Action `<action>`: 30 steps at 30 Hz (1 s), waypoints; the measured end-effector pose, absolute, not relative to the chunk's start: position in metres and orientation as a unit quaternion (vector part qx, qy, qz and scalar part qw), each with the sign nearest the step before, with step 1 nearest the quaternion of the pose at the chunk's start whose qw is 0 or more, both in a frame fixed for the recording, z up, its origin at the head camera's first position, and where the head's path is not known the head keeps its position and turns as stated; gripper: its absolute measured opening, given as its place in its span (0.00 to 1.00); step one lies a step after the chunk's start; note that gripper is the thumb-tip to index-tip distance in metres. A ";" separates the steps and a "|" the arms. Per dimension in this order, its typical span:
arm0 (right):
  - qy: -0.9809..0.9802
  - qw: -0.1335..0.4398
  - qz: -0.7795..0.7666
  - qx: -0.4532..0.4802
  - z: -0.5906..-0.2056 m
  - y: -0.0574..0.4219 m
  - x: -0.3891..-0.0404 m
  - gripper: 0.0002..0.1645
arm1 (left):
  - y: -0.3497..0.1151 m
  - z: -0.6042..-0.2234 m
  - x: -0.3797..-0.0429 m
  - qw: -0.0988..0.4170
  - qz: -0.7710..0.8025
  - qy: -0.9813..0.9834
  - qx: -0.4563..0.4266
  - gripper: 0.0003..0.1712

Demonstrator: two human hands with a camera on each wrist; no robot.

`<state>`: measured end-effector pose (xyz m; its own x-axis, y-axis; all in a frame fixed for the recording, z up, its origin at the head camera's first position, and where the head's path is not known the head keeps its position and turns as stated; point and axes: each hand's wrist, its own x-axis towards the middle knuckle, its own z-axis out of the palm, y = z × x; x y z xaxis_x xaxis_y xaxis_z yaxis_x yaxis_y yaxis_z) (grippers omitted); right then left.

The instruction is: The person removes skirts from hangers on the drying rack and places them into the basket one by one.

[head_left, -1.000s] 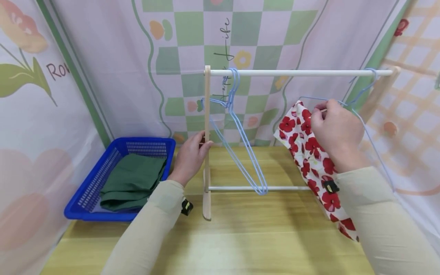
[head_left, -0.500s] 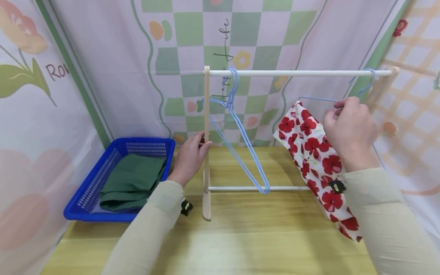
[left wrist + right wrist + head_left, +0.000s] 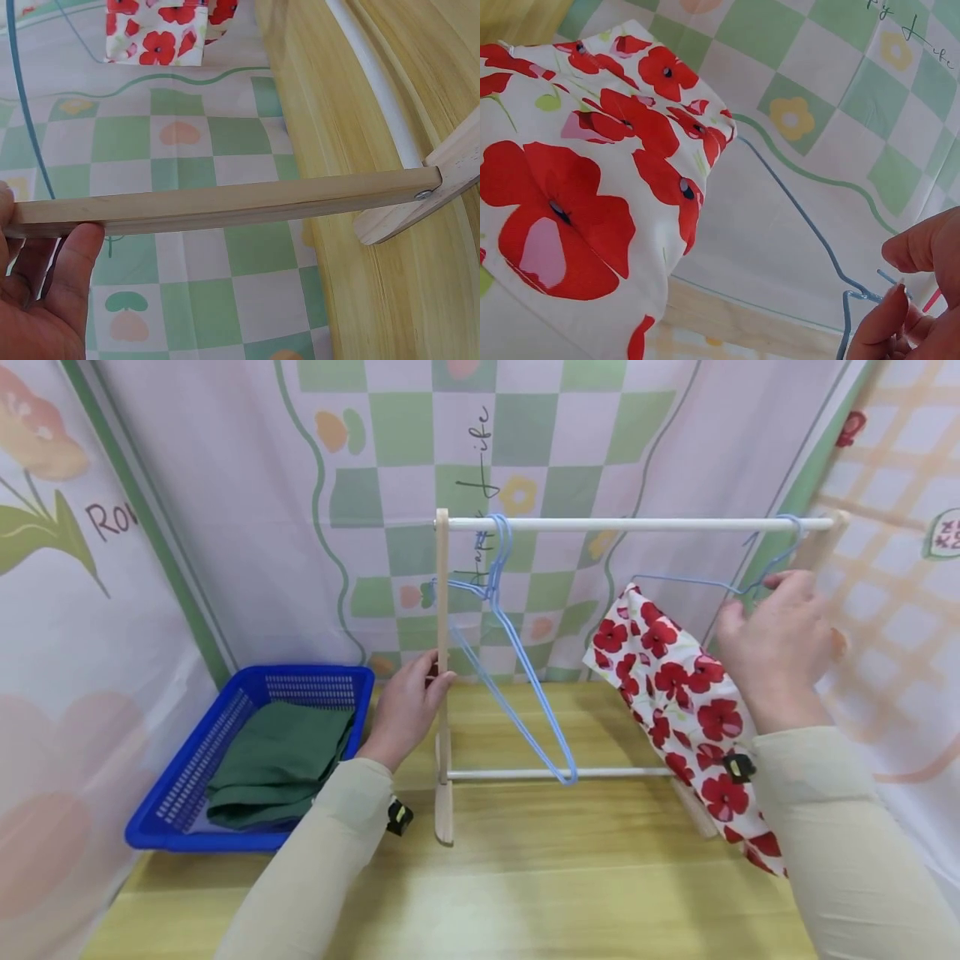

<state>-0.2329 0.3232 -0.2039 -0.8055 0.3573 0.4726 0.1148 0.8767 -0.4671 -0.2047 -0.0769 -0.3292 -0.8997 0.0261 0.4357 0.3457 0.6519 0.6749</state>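
Note:
My left hand [image 3: 405,710] grips the wooden side post [image 3: 442,610] of a small clothes rack, with thumb and fingers around it. At the rack's right end hangs a blue wire hanger [image 3: 693,580]. A white cloth with red flowers [image 3: 671,693] drapes from this hanger's left shoulder and slants down behind my right sleeve. My right hand [image 3: 783,647] is beside the hanger's neck. In the right wrist view, the thumb [image 3: 915,244] stands apart from the fingers, with the twisted wire neck [image 3: 866,294] between them. The hanger's right shoulder is hidden behind the hand.
Two blue wire hangers [image 3: 517,652] hang near the left end of the white top rail [image 3: 615,525]. A blue basket [image 3: 172,842] with a folded dark green cloth [image 3: 277,760] stands on the wooden table [image 3: 525,877] at left. Printed curtains [image 3: 555,435] enclose the back and sides.
My right hand has moved right along the hanger, from the cloth's upper edge to the neck, and its thumb has spread from the fingers. The left hand keeps its hold on the post.

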 end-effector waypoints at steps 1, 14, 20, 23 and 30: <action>-0.927 0.281 0.210 -0.131 -0.203 0.325 -0.233 0.39 | -0.077 -0.329 -0.205 0.198 -0.404 -0.887 -0.105 0.24; -0.940 0.240 0.201 -0.135 -0.201 0.336 -0.233 0.42 | -0.075 -0.329 -0.204 0.199 -0.401 -0.888 -0.103 0.23; -0.948 0.229 0.179 -0.132 -0.203 0.340 -0.237 0.42 | -0.073 -0.330 -0.207 0.197 -0.403 -0.888 -0.105 0.23; -0.952 0.224 0.165 -0.130 -0.204 0.342 -0.239 0.42 | -0.072 -0.332 -0.210 0.198 -0.402 -0.887 -0.109 0.23; -0.958 0.216 0.147 -0.118 -0.202 0.348 -0.243 0.40 | -0.069 -0.336 -0.217 0.199 -0.401 -0.887 -0.111 0.22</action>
<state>-0.2433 0.3480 -0.2021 -0.8791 0.2893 0.3787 0.1621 0.9288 -0.3333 -0.2166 -0.0692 -0.3356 -0.8959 0.0370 0.4426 0.3569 0.6531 0.6679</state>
